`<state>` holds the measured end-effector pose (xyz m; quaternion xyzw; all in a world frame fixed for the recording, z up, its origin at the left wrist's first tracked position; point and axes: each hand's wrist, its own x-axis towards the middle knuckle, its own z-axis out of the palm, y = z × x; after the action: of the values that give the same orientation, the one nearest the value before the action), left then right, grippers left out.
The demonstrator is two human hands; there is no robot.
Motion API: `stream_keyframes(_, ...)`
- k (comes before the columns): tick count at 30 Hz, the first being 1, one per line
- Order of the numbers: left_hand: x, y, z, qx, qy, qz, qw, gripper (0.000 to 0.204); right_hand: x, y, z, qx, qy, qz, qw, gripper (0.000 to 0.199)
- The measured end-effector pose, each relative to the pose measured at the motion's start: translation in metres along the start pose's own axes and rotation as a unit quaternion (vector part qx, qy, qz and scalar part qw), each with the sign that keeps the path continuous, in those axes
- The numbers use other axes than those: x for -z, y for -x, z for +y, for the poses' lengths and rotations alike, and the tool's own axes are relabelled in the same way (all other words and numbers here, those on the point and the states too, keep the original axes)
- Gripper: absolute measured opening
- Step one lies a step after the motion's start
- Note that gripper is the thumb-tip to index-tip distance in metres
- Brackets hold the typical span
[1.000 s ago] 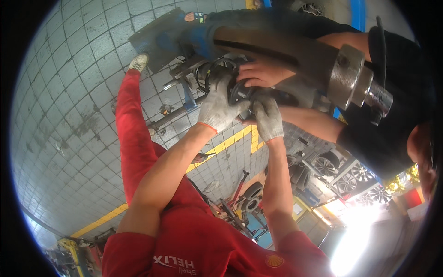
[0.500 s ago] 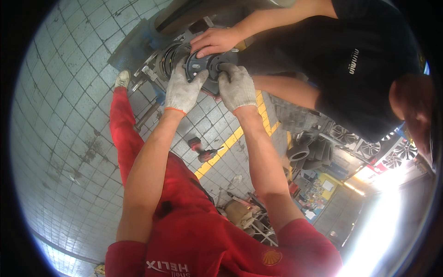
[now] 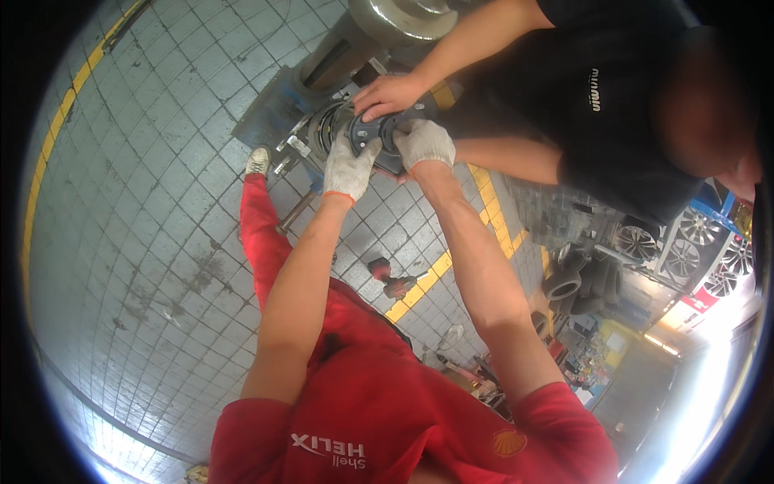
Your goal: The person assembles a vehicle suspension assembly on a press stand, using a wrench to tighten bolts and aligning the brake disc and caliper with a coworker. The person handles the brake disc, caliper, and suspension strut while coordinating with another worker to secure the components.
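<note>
A dark round strut mount sits at the end of a coil spring, held on a metal stand. My left hand, in a white knit glove with an orange cuff, grips the near side of the mount, thumb toward its face. The gloved right hand is closed round the mount's right end, its fingertips hidden behind it. A co-worker's bare hand rests on the mount's far side. That person's other forearm passes behind my right hand, and its fingers are mostly hidden.
A red and black cordless power tool lies on the tiled floor beside a yellow line. Beyond the stand is a large grey cylindrical machine part. Tyres and wheel rims stand at the right. My shoe is near the stand.
The whole view has shifted, so the scene sits farther right. My right hand has turned, with its back now more over the mount's end. Both hands and the co-worker's hand stay on the mount.
</note>
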<state>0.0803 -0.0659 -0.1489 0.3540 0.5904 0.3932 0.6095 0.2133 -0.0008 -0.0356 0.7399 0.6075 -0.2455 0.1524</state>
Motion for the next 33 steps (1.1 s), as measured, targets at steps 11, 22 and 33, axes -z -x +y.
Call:
stream_keyframes(11,0.003,0.006,0.013,0.004,-0.038,0.018,0.999,0.072,0.012,0.023,0.011,0.034,-0.110,0.042,0.992,0.041)
stream_keyframes(22,0.011,0.035,0.037,-0.170,-0.345,0.148,0.911,0.079,-0.045,0.139,0.065,-0.057,-0.577,-0.003,0.815,0.033)
stream_keyframes(33,-0.004,0.015,0.113,-0.358,-0.574,-0.109,0.728,0.041,-0.099,0.175,0.056,-0.045,-0.640,-0.040,0.766,0.037)
